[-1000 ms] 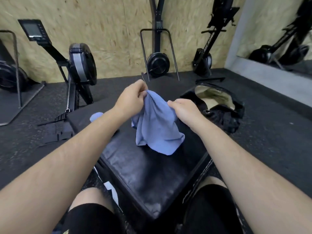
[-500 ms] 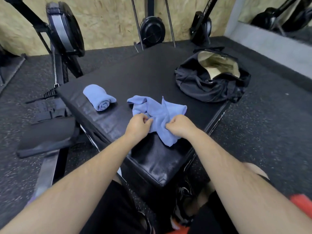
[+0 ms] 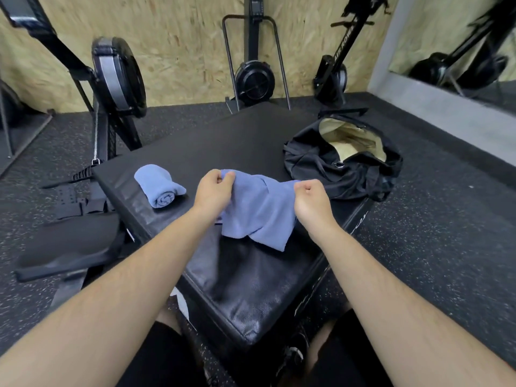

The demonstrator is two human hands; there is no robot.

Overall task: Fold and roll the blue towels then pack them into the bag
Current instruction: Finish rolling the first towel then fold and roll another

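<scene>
The left hand's (image 3: pixel 213 191) fingers are curled shut against the thumb, pinching the top left corner of the loose blue towel (image 3: pixel 259 216). The right hand (image 3: pixel 310 198) is likewise closed in a fist on the top right corner, though exactly how much cloth its fingers trap is hidden. Between them the upper edge runs fairly taut, while the lower part sags in overlapping folds onto the black padded box (image 3: pixel 245 280). From that towel, a finished rolled towel (image 3: pixel 159 187) lies at about nine o'clock on the box. The bag (image 3: pixel 321 174) sits at about two o'clock, mouth open on a pale lining, close to the box's right edge. The likely trouble is the crumpled lower half: laid down as it hangs, it would probably fold crooked and roll lumpy. A thin pinch could also let a corner slip, and the hem nearest five o'clock might slide off the box edge.
</scene>
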